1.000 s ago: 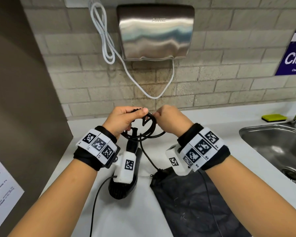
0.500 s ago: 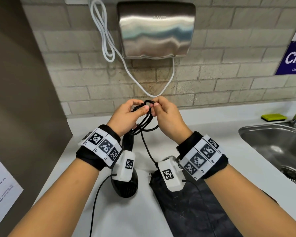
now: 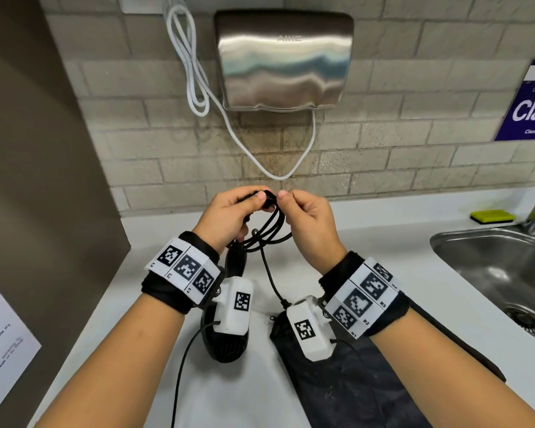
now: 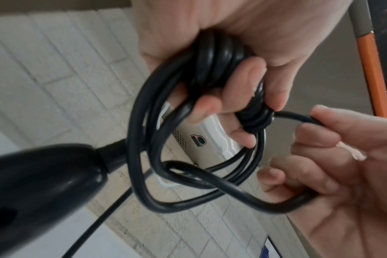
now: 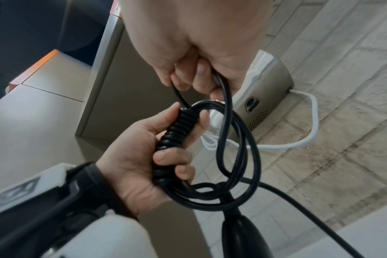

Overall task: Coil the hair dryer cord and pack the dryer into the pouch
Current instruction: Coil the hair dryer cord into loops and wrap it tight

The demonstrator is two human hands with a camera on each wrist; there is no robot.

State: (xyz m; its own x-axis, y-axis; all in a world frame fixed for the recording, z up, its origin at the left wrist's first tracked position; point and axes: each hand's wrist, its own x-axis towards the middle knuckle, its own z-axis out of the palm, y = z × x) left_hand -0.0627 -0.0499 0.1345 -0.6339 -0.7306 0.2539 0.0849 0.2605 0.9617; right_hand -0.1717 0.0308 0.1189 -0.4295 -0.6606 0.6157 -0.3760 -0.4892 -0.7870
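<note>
My left hand (image 3: 244, 208) grips a bundle of black cord loops (image 4: 212, 66), with tight turns wound round the bundle (image 5: 177, 141). My right hand (image 3: 294, 205) pinches a free strand of the cord (image 4: 298, 117) just right of the bundle and pulls it taut. The black hair dryer (image 3: 226, 344) hangs from the cord below my left wrist, its handle end (image 4: 44, 183) close to the loops. The black pouch (image 3: 346, 393) lies flat on the white counter (image 3: 368, 245) under my right forearm.
A steel hand dryer (image 3: 283, 61) with a white cable (image 3: 192, 75) hangs on the brick wall ahead. A steel sink (image 3: 501, 273) with a tap lies at the right, a yellow-green sponge (image 3: 491, 216) behind it. A brown partition (image 3: 37, 180) stands at the left.
Both hands have risen from the counter with the cord, lifting the dryer. The wide loop has been drawn into a narrower bundle, and my right hand has shifted to pinch a strand at its top.
</note>
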